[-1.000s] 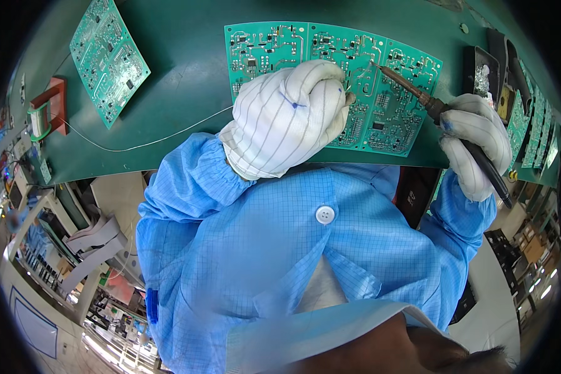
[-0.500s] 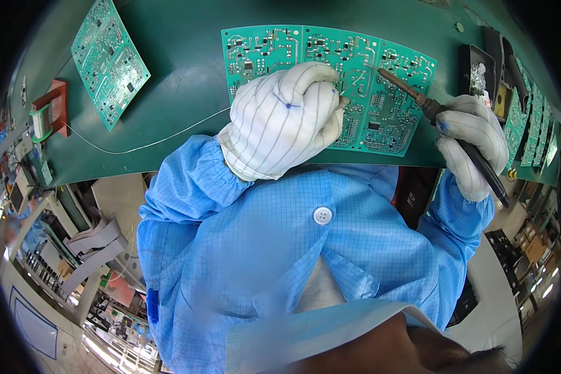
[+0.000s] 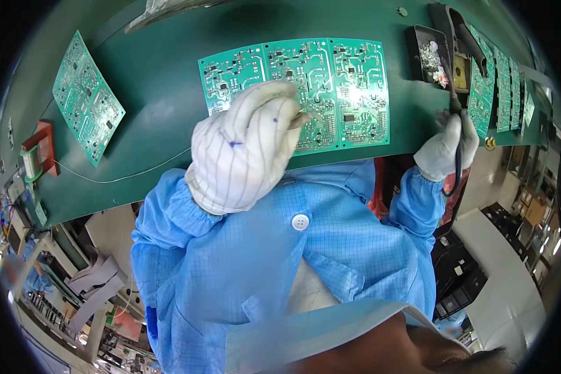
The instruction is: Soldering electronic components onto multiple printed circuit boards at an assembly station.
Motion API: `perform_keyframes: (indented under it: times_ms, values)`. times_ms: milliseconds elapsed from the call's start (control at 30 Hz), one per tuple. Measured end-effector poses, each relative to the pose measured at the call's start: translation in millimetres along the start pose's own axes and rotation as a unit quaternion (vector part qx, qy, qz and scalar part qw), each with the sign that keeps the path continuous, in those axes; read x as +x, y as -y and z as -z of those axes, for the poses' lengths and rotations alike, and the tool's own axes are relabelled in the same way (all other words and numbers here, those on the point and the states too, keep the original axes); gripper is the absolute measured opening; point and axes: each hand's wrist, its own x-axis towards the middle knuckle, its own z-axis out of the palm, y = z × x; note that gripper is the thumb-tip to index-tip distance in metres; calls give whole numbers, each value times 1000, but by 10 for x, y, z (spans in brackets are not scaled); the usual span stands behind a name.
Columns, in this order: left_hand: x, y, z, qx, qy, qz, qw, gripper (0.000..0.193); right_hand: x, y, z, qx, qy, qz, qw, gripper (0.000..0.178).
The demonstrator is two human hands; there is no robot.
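Observation:
A green circuit board panel (image 3: 361,93) in three joined sections lies on the green bench top. My left hand (image 3: 246,146), in a white striped glove, is over its left and middle sections with fingers pinched. Thin solder wire (image 3: 115,180) runs to this hand from a spool (image 3: 31,163) on a red holder at the left; the fingers hide the wire's end. Past the panel's right edge, my right hand (image 3: 445,146), also gloved, grips a soldering iron (image 3: 459,156). The iron points away from me, its front part beside the black tray and yellow sponge.
A black tray (image 3: 419,59) with pale scraps stands at the right, near a yellow sponge (image 3: 460,75) and a dark iron holder (image 3: 458,28). Several boards (image 3: 482,93) stand at the far right. Another board (image 3: 87,100) is at the left. A pale object (image 3: 162,9) shows at the back.
My right hand has swung the soldering iron from over the panel to the tray and sponge at the right. My left hand stays over the panel. The whole view has shifted.

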Motion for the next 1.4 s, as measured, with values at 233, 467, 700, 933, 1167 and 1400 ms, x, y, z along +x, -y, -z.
perform_keyframes:
  times_ms: [233,467,700,933,1167,1400]
  values:
    - [-224,307,390,43,57,48,996,27,57,15,-22,70,-18,-87,994,24]
    - [-334,428,394,73,28,92,993,23,151,500,-132,66,99,0,993,23]
    - [-215,536,204,133,-24,14,991,23,190,1190,-492,169,399,21,901,28]
    - [-257,605,147,115,-10,21,993,23,347,1257,-774,138,504,88,848,31]
    - [-272,625,121,112,-6,26,993,23,338,1232,-879,131,523,106,835,30]
    - [-283,666,74,131,-17,16,991,24,396,1201,-914,134,547,117,818,29]
